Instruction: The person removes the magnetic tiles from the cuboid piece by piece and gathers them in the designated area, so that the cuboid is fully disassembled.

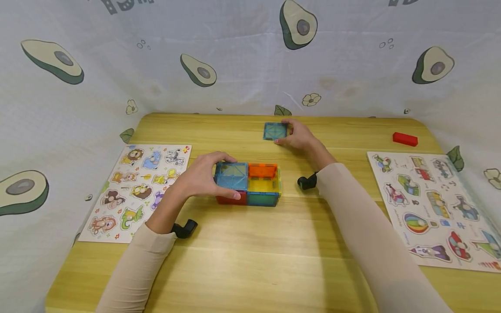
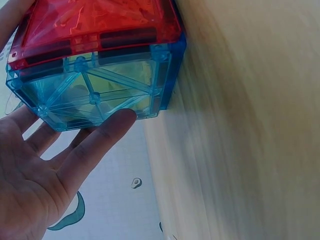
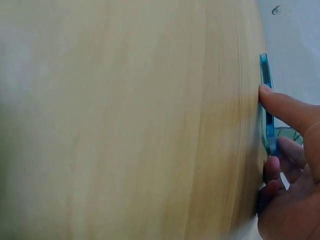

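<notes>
In the head view, a box of see-through magnetic tiles point(image 1: 262, 199) stands mid-table. A light blue tile point(image 1: 232, 176) covers its left half; the right half is uncovered, with an orange tile point(image 1: 262, 171) upright at the back. My left hand point(image 1: 197, 179) grips the left half, thumb at the near side and fingers toward the far side. The left wrist view shows the box's red tile point(image 2: 100, 22) and the thumb along the blue one. Farther back, my right hand point(image 1: 298, 136) pinches a loose blue square tile point(image 1: 275, 131) by its right side, close to the tabletop.
A knobbed animal puzzle board point(image 1: 146, 178) lies at the left, and a vehicle puzzle board point(image 1: 430, 208) at the right. Behind the latter sits a red block point(image 1: 405, 139). A printed avocado cloth point(image 1: 250, 56) hangs past the table's back edge.
</notes>
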Tool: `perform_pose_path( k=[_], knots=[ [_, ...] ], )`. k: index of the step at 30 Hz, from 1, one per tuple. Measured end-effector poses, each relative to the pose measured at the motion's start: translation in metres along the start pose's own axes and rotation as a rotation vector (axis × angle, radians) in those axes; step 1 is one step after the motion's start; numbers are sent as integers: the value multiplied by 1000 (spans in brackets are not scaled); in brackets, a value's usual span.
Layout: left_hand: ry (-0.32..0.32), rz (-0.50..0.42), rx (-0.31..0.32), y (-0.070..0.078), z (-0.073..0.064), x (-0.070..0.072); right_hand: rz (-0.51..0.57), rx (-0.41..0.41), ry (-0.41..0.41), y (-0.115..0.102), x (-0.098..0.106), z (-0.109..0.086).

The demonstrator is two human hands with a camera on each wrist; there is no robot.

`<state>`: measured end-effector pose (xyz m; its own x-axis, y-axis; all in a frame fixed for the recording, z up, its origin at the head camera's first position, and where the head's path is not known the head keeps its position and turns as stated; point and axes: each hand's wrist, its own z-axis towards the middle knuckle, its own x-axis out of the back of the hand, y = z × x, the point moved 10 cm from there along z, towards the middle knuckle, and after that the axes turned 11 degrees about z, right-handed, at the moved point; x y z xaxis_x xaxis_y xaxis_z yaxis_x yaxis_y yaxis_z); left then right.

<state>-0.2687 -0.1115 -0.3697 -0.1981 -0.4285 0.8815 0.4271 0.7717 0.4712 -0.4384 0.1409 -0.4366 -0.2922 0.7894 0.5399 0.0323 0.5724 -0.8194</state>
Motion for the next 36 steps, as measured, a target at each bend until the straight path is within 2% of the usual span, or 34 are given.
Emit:
perform_pose_path(
  k=[7, 14, 23, 29, 36],
  knots=[
    [-2, 8, 1, 0, 0, 0, -28, 29, -29, -5, -1, -3],
    [11, 8, -22, 4, -2, 2, 56, 48, -69, -6, 3, -15],
    [11, 34, -70, 12, -2, 3, 173, 64, -111, -4, 11, -41],
    [0, 43, -74, 13, 1, 3, 197, 127, -96, -8, 14, -60],
    [-18, 59, -64, 13, 3, 5, 219, 249, -79, -24, 13, -93]
  ],
)
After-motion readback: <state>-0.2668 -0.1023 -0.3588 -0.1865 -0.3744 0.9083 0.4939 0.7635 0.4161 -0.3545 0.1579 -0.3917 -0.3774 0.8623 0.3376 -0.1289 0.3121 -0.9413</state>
